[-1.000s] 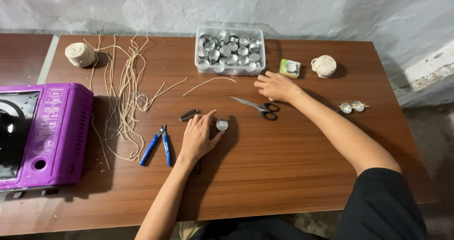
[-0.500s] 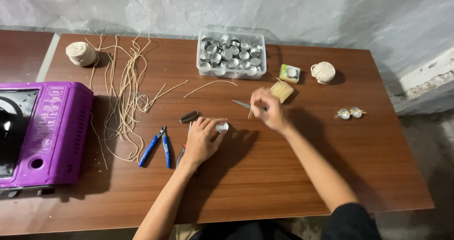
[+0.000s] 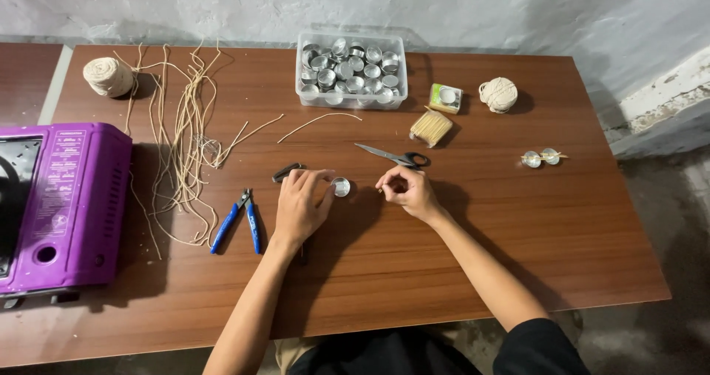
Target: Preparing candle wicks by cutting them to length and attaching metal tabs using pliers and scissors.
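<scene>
A small round metal cup stands on the brown table. My left hand lies flat beside it, thumb and fingertips steadying its left side. My right hand is just right of the cup, fingers pinched together on what looks like a thin wooden stick whose tip pokes out towards the cup. Black-handled scissors lie just behind my right hand. A bundle of wooden sticks lies further back.
A clear box of metal cups, a small green box and a twine ball sit at the back. Cut cords, another twine ball, blue pliers and a purple stove lie left. Two cups joined by a stick sit right.
My right hand left the stick bundle near the green box and came back to the cup, pinched shut on a stick. My left hand stayed by the cup.
</scene>
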